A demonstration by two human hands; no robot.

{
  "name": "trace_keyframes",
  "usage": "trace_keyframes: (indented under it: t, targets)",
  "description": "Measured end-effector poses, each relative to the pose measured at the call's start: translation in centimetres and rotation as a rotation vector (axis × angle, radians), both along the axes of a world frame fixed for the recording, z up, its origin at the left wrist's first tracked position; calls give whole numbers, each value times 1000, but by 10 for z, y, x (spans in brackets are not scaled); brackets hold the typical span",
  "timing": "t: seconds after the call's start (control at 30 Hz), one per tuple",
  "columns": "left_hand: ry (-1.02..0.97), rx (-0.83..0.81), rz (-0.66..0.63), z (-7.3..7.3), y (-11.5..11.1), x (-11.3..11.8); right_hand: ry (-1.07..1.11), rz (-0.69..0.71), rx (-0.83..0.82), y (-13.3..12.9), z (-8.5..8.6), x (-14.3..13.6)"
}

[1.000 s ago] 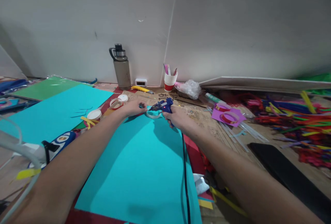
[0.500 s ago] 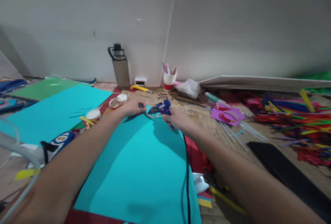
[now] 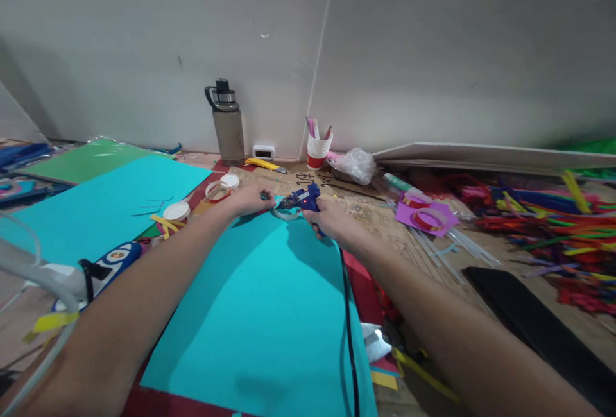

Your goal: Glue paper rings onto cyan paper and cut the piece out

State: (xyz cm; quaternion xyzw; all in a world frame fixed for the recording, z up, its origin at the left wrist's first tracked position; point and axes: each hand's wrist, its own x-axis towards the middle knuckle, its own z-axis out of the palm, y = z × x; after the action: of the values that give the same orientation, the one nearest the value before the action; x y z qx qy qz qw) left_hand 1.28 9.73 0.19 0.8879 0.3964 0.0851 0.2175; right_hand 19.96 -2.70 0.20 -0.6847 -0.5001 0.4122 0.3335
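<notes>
My right hand [image 3: 327, 217] is wrapped round a blue glue gun [image 3: 304, 197] with a small red light, its nozzle pointing left. Close to that nozzle, at the far edge of a turquoise sheet [image 3: 260, 301], my left hand [image 3: 255, 200] has its fingers bent together round something small and dark that I cannot make out. A pale curved strip [image 3: 285, 214] lies between the hands, just under the nozzle. From the gun's handle a black cord [image 3: 350, 340] runs down over the right side of the sheet.
A bottle [image 3: 228, 128], a yellow cutter [image 3: 265, 165] and a paper cup with pens [image 3: 318, 151] stand or lie near the wall. Colourful pipe cleaners [image 3: 577, 237] and a black case [image 3: 534, 321] are right; a second turquoise sheet [image 3: 110, 202] is left.
The view has shifted slightly, so the things appear a little further right. Both hands keep almost the same pose beside the pale strip.
</notes>
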Motion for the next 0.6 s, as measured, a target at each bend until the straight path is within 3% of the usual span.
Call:
trace_keyframes:
  t: [0.6]
  targets:
    - [49,-31,20,6,0,-1,160,-11,5,-1,4,2]
